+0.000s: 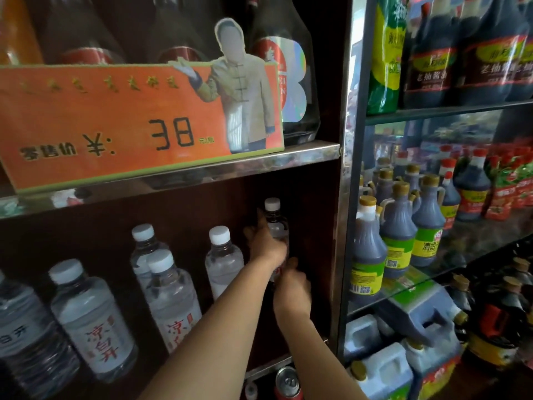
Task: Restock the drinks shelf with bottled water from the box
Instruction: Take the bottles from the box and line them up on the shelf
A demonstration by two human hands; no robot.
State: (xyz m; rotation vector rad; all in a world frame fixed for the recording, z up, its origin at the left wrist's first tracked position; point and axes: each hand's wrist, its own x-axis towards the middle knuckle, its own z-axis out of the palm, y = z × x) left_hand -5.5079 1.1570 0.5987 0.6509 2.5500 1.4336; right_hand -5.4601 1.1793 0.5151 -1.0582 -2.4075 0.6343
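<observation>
Both my arms reach into the dark drinks shelf. My left hand (265, 241) grips a clear water bottle (277, 223) with a white cap at the shelf's far right, fingers wrapped round its upper body. My right hand (291, 287) holds the same bottle lower down, hiding its base. Several more water bottles with white caps stand to the left: one close beside it (223, 261), another in front (170, 298), and a large one (92, 321) near the left. The box is out of view.
A metal shelf edge (302, 153) with an orange price sign (115, 119) hangs above. The wooden side panel (317, 241) closes the shelf on the right. Beyond it, glass shelves hold vinegar bottles (367, 249) and soy sauce jugs. A red can (288, 382) sits below.
</observation>
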